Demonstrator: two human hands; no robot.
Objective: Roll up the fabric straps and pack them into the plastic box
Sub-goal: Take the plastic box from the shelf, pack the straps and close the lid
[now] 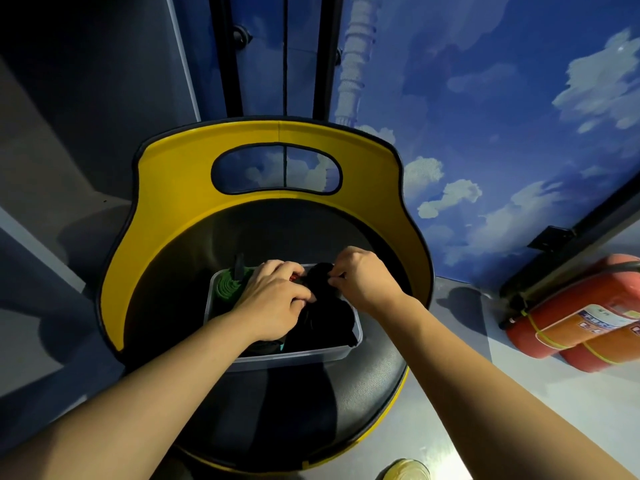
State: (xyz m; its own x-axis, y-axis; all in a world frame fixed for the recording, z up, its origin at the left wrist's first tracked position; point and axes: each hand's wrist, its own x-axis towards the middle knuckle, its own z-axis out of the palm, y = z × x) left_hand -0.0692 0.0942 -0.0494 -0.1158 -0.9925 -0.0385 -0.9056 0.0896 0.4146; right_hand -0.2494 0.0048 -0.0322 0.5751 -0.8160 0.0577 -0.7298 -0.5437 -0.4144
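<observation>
A clear rectangular plastic box point(349, 349) sits on the black padded seat point(294, 410) of a round chair with a yellow backrest point(180, 188). Both hands reach into the far end of the box, close together but not touching. Dark black fabric straps point(325, 317) fill the right and middle of the box, directly under and between the hands. A rolled green fabric strap point(227, 289) stands in the box's far left corner, just beside the left hand.

The left hand point(277, 301) lies palm down over the box, its fingers curled onto the black fabric, with a small red piece point(294, 278) showing at its fingertips; whether it grips that piece cannot be told. The right hand point(360, 277) is bent at the wrist, thumb and fingers pinching the upper edge of the black fabric at the box's far rim. Both bare forearms stretch forward from the lower corners of the view.

Two red fire extinguishers point(581, 323) lie on the grey floor point(519, 393) to the right, against a blue wall painted with white clouds point(502, 116).
</observation>
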